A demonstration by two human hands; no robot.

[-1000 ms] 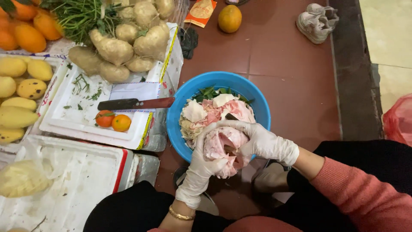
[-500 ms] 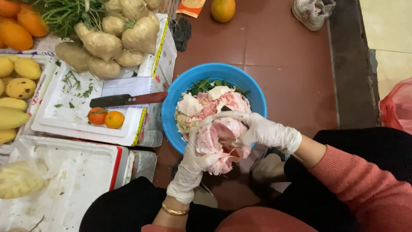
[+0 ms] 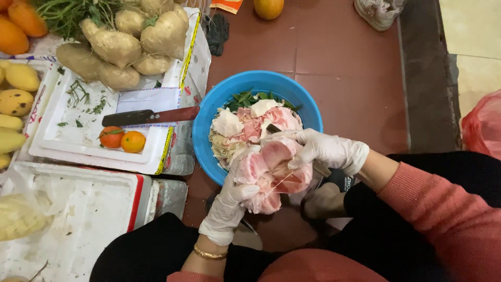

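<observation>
Gripping pink raw meat [image 3: 271, 175] over blue bowl [image 3: 209, 117]: left hand [image 3: 229, 203], right hand [image 3: 323, 151] both closed on it; trimming likely, needs firm hold.

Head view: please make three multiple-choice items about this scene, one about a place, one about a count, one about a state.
1. Where does the knife lie?
A. In the blue bowl
B. On the white foam tray
C. On the red floor

2. How many small orange-red fruits lie below the knife?
A. Two
B. Four
C. Six

3. How does the pink meat sit now?
A. Untouched in the bowl
B. Held in both gloved hands
C. Lying on the tray

Answers:
1 B, it rests across the white foam tray.
2 A, two are visible.
3 B, the left hand and right hand hold it beside the blue bowl.
</observation>
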